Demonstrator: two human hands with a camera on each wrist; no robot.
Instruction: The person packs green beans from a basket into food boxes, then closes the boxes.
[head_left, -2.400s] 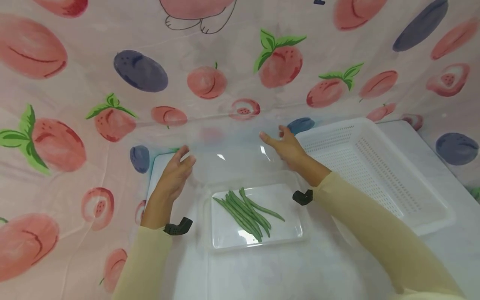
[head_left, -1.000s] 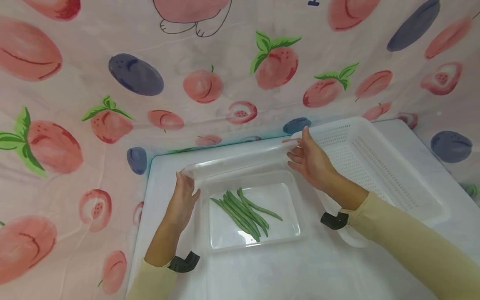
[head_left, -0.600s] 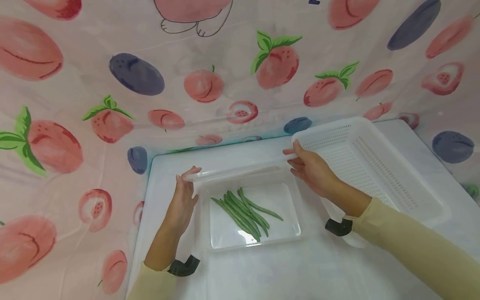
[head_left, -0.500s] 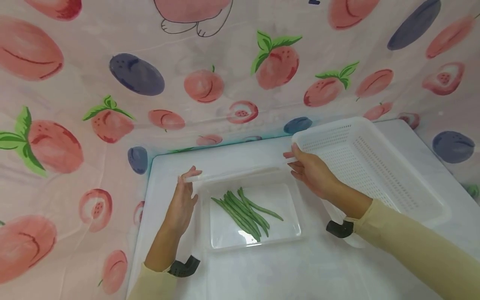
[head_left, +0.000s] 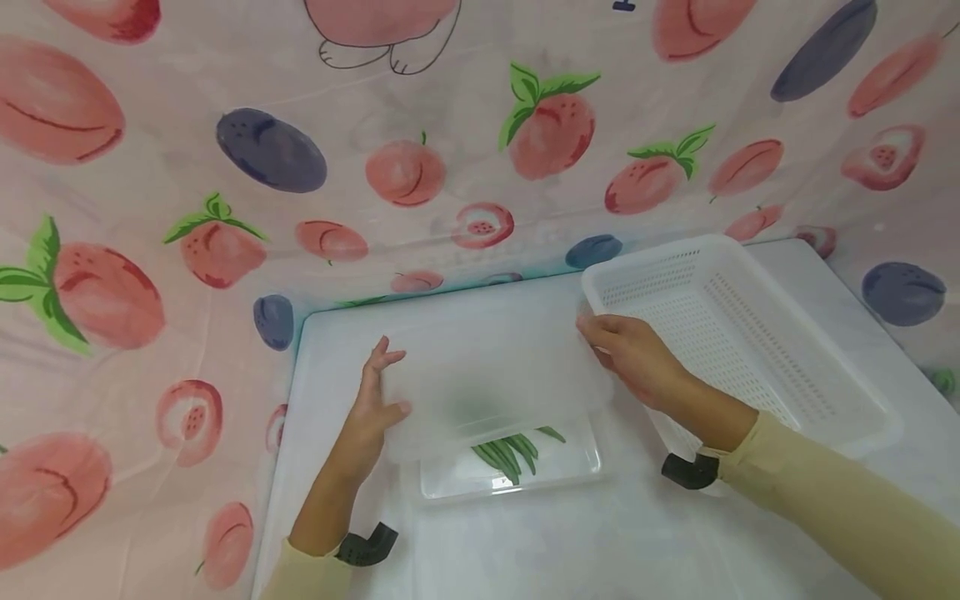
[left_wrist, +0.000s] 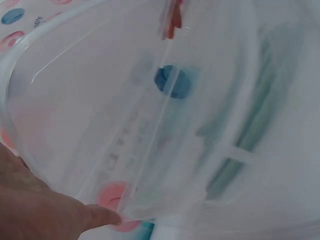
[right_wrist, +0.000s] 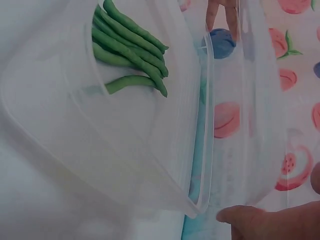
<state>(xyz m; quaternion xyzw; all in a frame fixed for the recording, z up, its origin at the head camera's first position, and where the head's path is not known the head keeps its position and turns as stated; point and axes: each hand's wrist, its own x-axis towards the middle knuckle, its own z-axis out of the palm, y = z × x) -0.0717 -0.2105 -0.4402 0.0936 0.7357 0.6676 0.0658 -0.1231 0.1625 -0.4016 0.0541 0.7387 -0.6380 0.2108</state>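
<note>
A translucent plastic lid (head_left: 495,367) is tilted over a clear rectangular container (head_left: 517,490), hiding its back part. Green beans (head_left: 510,458) lie inside; their front ends show past the lid, and the rest blurs through it. My left hand (head_left: 363,425) holds the lid's left edge, thumb on the near side and fingers stretched along the edge. At the right edge, my right hand (head_left: 633,358) pinches the lid. The right wrist view shows the beans (right_wrist: 132,45) and the right thumb (right_wrist: 250,215) at the lid's corner. In the left wrist view the left thumb (left_wrist: 102,216) touches the rim.
A white perforated basket (head_left: 847,375) stands right of the container, close beside my right hand. The white tabletop (head_left: 525,550) ends at a fruit-printed cloth (head_left: 450,100) hanging behind and at the left.
Both hands have taken the lid by its sides and brought it forward from behind the container. Since half a second ago it has turned from edge-on to flatter, covering part of the beans.
</note>
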